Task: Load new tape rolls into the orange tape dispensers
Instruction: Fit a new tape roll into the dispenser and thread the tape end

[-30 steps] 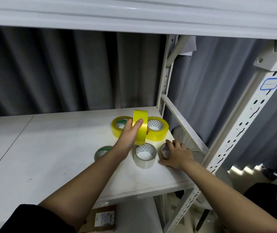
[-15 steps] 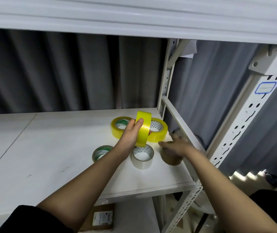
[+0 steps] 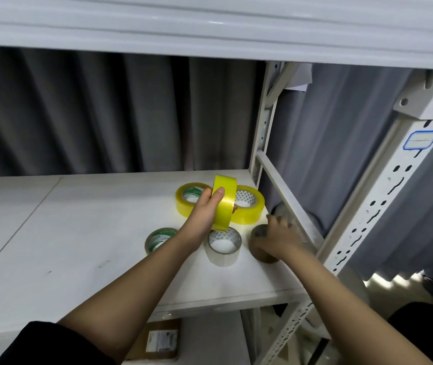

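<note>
My left hand [image 3: 204, 210] grips a bright yellow tape roll [image 3: 224, 204], held upright on edge above the white shelf [image 3: 78, 233]. Two wide yellow rolls lie flat behind it, one at the left [image 3: 187, 192] and one at the right [image 3: 249, 206]. A clear roll with a green core [image 3: 157, 239], a clear roll [image 3: 224, 246] and a brown roll [image 3: 260, 242] lie nearer the front. My right hand [image 3: 279, 237] reaches over the brown roll, blurred, its fingers over the roll's top. No orange dispenser is in view.
The rack's perforated white upright [image 3: 368, 227] and a slanted brace [image 3: 283, 193] stand just right of the rolls. An upper shelf beam [image 3: 210, 30] runs overhead. Grey curtain hangs behind. A cardboard box [image 3: 157, 341] sits on the shelf below.
My right hand lifted off the brown roll, moved back toward the yellow rolls, and now comes back over the brown roll. My left hand keeps the yellow roll raised, nearly still.
</note>
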Action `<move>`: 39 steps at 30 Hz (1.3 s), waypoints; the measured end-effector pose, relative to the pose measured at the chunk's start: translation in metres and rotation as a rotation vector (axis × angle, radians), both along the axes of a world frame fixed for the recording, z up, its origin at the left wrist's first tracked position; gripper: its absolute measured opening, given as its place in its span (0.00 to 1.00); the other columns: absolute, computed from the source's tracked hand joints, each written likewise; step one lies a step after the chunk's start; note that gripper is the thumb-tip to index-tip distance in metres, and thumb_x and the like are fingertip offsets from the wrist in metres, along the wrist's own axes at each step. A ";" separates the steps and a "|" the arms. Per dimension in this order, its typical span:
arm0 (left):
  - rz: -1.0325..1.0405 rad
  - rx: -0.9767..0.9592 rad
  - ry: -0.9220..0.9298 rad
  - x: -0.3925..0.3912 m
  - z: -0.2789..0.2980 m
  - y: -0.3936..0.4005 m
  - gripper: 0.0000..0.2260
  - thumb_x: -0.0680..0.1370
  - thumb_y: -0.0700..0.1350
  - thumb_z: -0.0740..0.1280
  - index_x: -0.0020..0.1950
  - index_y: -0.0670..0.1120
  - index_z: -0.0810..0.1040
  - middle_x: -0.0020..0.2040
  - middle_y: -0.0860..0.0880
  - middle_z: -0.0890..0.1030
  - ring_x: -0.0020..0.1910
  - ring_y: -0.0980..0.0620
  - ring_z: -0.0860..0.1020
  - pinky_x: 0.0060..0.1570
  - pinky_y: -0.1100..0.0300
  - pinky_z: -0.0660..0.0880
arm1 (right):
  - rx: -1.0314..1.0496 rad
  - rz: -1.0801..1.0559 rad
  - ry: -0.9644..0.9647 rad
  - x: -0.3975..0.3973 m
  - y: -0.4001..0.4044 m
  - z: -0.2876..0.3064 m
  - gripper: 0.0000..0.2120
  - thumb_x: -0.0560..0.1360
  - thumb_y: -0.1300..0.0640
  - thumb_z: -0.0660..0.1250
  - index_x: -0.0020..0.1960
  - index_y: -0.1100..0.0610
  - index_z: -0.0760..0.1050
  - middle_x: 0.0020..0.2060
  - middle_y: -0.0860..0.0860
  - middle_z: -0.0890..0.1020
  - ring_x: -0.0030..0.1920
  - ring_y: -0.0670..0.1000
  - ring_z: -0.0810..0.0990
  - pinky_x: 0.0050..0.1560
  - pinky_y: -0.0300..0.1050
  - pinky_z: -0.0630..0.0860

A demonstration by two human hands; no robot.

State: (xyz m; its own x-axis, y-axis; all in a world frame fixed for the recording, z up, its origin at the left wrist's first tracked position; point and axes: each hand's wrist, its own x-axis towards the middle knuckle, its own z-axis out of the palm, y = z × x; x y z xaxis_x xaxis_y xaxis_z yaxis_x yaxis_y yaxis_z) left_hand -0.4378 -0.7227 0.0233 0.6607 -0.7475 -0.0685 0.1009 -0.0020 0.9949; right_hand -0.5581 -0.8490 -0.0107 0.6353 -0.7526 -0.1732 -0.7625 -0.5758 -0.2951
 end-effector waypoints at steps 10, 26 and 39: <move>0.054 -0.034 -0.097 0.001 0.010 0.005 0.12 0.83 0.47 0.56 0.64 0.44 0.67 0.51 0.51 0.77 0.47 0.60 0.77 0.37 0.74 0.74 | 0.668 0.118 -0.771 0.059 0.030 0.066 0.16 0.78 0.46 0.63 0.57 0.57 0.75 0.43 0.47 0.79 0.42 0.42 0.78 0.41 0.31 0.74; 0.153 0.550 -0.839 0.118 0.007 0.155 0.11 0.75 0.54 0.58 0.49 0.49 0.74 0.49 0.51 0.80 0.50 0.47 0.77 0.56 0.52 0.72 | 0.748 0.003 -0.797 0.148 0.152 0.057 0.04 0.77 0.57 0.62 0.44 0.55 0.71 0.38 0.51 0.72 0.37 0.47 0.70 0.39 0.40 0.65; 0.067 1.120 -1.429 0.256 -0.013 0.308 0.16 0.80 0.52 0.55 0.61 0.44 0.68 0.58 0.44 0.77 0.56 0.44 0.76 0.52 0.54 0.66 | 0.760 0.000 -0.842 0.251 0.302 0.047 0.08 0.79 0.52 0.61 0.50 0.58 0.71 0.41 0.54 0.75 0.36 0.47 0.72 0.36 0.41 0.67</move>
State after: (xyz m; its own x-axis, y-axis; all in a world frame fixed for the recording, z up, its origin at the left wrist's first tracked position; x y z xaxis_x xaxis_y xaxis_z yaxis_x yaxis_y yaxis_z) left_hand -0.1819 -0.4149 0.0106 0.6790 -0.7244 0.1192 -0.7066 -0.6889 -0.1618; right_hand -0.3073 -0.5472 0.0363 0.7656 -0.6350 -0.1027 -0.1562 -0.0286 -0.9873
